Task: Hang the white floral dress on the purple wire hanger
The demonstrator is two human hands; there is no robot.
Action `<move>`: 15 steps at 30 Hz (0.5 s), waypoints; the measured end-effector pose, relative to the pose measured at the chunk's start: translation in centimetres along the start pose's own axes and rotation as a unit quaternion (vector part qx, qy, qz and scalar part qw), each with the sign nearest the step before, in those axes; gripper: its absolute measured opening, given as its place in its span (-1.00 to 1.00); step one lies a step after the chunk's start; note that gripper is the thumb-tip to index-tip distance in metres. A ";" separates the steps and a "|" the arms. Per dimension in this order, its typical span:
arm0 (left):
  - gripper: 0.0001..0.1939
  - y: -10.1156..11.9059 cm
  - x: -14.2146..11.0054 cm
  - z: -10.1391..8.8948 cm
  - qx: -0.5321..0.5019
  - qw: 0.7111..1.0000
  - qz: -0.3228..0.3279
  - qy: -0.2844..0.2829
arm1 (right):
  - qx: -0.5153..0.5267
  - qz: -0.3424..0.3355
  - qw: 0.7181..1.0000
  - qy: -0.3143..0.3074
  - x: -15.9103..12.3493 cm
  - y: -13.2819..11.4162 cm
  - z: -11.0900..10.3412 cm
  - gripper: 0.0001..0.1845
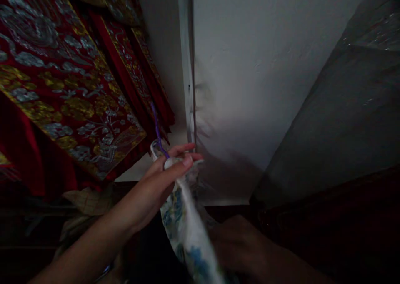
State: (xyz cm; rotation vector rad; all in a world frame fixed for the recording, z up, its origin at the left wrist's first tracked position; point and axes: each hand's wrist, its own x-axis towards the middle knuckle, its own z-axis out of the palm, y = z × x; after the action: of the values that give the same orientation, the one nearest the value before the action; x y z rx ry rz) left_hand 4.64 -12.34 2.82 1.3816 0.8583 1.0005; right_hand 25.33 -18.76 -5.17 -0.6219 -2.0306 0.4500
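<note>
My fingers are not alike: those of my left hand (pixel 159 179) are drawn in narrow around the top of a floral cloth (pixel 177 207), thumb on the near side and two fingertips reaching out past it. Those of my right hand (pixel 239 242) are dim and blurred, so I cannot tell whether they grip.

Furthest left hangs a red drape (pixel 78 109), worked all over in gold and silver, its folds slanting down toward my wrist. Under it, in the gloom, lies a checked cloth (pixel 90 201), behind my left forearm. Next, a thin purple rod (pixel 157 127) rises from just where my thumb lies, in front of the drape's right edge, with a white loop (pixel 153 148) beside its lower part.

Then comes my floral cloth, white with blue flowers, hanging from my left hand down past the bottom of the view. Behind it a pale strip (pixel 186 59) runs up the wall (pixel 243 79). My right hand is low, just beside the cloth's right edge. Furthest right, a grey sheet (pixel 340 104) slants across the wall, with a dark red surface (pixel 359 217) below it.
</note>
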 end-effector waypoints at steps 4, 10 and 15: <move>-0.56 -0.4 -2.0 -1.3 -0.042 0.978 -0.123 -0.165 | 0.039 -0.109 0.985 -0.132 3.2 0.4 -1.0 -0.71; -0.72 -0.5 -2.1 -5.8 -0.078 0.961 -0.121 -0.236 | -0.041 0.150 0.961 0.230 2.6 8.7 -4.9 -0.64; -0.81 0.1 0.4 -9.0 -0.061 0.978 -0.106 -0.169 | 0.226 0.348 0.874 0.253 2.9 10.9 -5.7 -0.48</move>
State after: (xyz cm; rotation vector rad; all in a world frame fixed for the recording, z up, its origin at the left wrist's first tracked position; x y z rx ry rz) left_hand -3.63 -8.67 2.62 1.2778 0.6608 0.6200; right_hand 31.74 -7.88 -6.27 -1.0383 -1.0972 1.0286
